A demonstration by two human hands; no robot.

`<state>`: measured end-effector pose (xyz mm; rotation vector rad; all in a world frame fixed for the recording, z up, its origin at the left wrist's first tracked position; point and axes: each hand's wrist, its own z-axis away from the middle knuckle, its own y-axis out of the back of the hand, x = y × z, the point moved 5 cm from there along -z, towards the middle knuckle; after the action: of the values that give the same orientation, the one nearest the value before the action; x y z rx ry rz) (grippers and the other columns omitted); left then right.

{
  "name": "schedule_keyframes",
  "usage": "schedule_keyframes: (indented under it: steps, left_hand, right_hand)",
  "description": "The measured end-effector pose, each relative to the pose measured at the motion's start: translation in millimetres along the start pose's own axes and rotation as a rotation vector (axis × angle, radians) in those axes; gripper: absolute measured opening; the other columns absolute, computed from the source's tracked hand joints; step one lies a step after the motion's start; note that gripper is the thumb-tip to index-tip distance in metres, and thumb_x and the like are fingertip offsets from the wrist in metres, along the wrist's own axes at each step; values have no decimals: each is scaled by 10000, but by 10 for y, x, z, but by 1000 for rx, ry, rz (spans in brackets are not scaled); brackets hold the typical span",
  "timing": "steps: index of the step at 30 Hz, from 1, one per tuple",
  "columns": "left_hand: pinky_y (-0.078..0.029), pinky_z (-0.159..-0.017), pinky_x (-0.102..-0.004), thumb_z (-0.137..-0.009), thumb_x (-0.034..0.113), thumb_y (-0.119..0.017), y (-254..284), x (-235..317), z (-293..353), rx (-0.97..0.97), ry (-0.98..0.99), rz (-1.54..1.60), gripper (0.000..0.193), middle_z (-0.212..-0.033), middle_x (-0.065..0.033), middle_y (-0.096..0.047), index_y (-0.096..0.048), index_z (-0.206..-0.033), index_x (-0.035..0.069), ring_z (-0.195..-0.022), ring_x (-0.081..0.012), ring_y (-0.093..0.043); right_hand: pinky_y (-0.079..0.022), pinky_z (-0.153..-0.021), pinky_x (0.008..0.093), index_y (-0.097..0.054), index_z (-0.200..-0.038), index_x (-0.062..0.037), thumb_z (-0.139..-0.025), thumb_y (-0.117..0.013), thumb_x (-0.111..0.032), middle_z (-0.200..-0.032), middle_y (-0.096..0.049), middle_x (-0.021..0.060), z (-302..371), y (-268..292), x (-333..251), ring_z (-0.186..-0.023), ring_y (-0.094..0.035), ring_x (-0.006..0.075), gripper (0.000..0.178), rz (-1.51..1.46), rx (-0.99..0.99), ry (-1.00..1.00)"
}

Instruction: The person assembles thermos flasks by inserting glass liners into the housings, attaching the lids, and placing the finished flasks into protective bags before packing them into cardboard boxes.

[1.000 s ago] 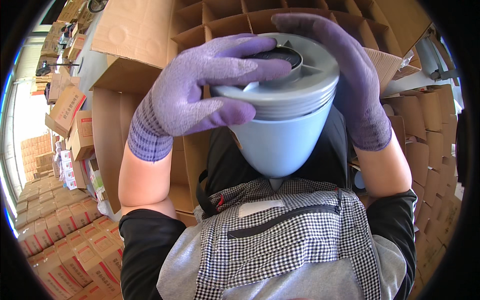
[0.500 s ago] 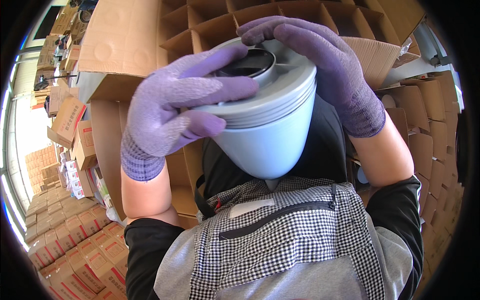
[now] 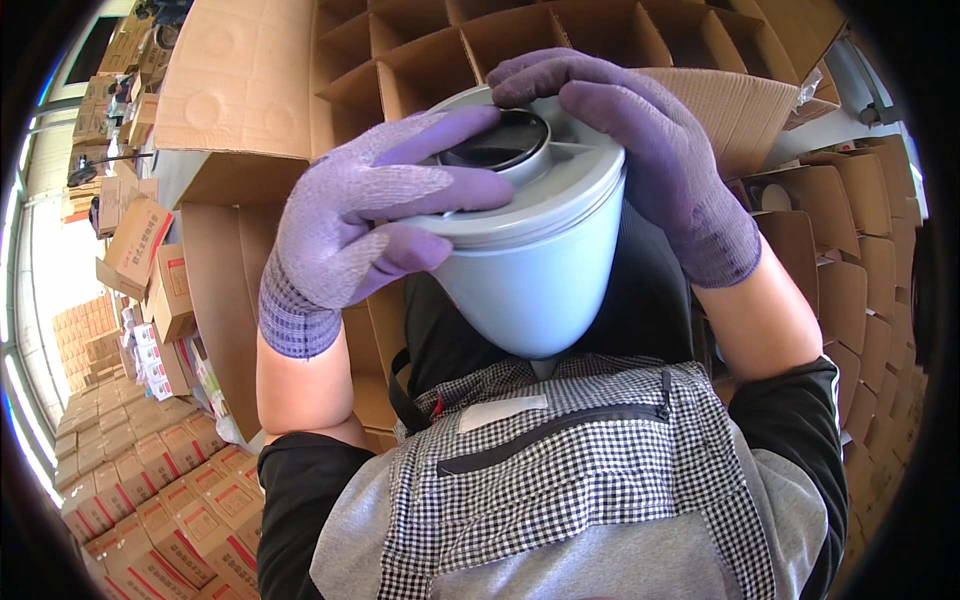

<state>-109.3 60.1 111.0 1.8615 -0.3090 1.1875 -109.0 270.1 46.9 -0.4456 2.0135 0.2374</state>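
A light blue-grey, cone-shaped container stands in front of me between my thighs, narrowing to a small dark tip at my apron. On top sits its round grey lid, which has a raised collar around a glossy black disc. My left hand, in a purple glove, grips the lid from the left, its fingers spread over the top beside the disc. From the far right, my gloved right hand curls over the lid's rim. The undersides of both palms are hidden.
Beyond the container is a large open carton with cardboard dividers. Open boxes holding round pieces stand at the right. Stacked sealed cartons fill the lower left, with a tilted box above them.
The lid has come down on the container, and the ridged thread that showed beneath its rim is now covered. Both hands have sunk slightly with it; my left has shifted a little right.
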Motion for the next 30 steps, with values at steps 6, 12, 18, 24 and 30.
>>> schedule_keyframes:
  steps: [6,12,18,24,30]
  left_hand:
    - [-430,-1106,-552,-903,690,-606,-527,620,-301,23,15,-835,766,-1229,-237,-698,-710,-1250,16,-1155,-392,-667]
    - [-547,-941,-446,-870,623,-705,-666,740,-482,251,6,-660,757,-1066,-220,-725,-656,-1274,-15,-1014,-354,-728]
    - [-279,-1201,-405,-1079,512,-359,-41,-931,316,504,186,350,704,-1478,-194,-536,-461,-1502,-41,-1395,-313,-484]
    - [-248,-1240,-474,-1098,255,-445,-227,66,66,394,-291,-479,494,-1487,-269,-543,-502,-1490,-41,-1403,-399,-504]
    - [-23,-1274,-529,-1010,645,-449,-287,319,123,202,-98,-373,831,-1668,-202,-332,-430,-1569,31,-1592,-373,-179]
  right_hand:
    - [-442,-1168,406,-695,-1195,6,-1016,-498,-204,-1363,-617,201,-25,-67,520,-1328,-571,317,339,-893,-78,-232]
    - [-377,-1202,378,-546,-1428,-52,-1061,-537,-397,-1491,-549,163,-145,-176,665,-1366,-539,326,504,-702,-88,-596]
    - [-327,-1225,422,-648,-1321,49,-1117,-239,-428,-1367,-658,191,-28,-104,-389,-1338,-582,338,661,136,-131,209]
    - [-370,-1188,497,-663,-1315,37,-1068,-332,-458,-1375,-654,192,-54,-68,-316,-1330,-587,334,645,471,-109,89]
    - [-337,-1195,485,-612,-1367,59,-1038,-449,-507,-1441,-605,208,-44,-308,-384,-1340,-571,364,675,130,-55,57]
